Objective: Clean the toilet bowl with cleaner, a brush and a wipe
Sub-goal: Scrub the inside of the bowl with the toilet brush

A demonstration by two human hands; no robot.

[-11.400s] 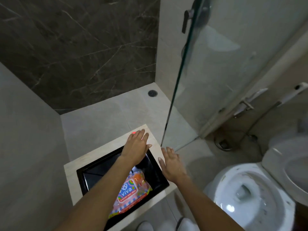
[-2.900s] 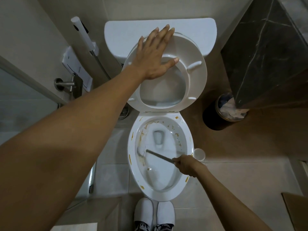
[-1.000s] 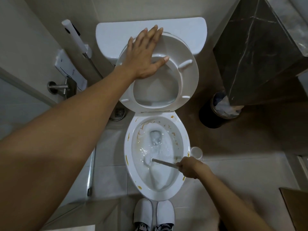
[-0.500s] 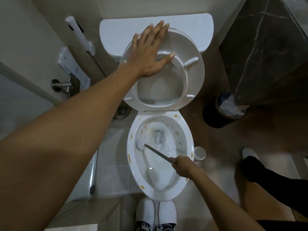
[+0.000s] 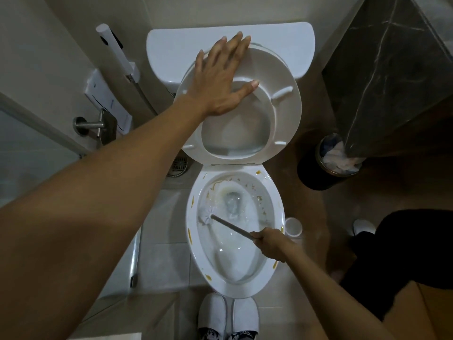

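head view: the left hand [image 5: 221, 77] reaches forward on a straight arm, fingers spread flat against the raised toilet seat [image 5: 282, 111], holding it up by the tank [image 5: 282, 45]. the right hand [image 5: 270, 242], arm bent in from the lower right, has its fingers curled round the grey handle of the brush [image 5: 228, 225]. the white brush head lies against the left inner wall of the toilet bowl [image 5: 193, 244], beside the water. orange stains dot the rim.

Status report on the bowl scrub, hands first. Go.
Left hand flat on raised seat. Right hand grips brush, head on bowl's left wall. Yellow stains remain on toilet bowl. Nothing blocking.
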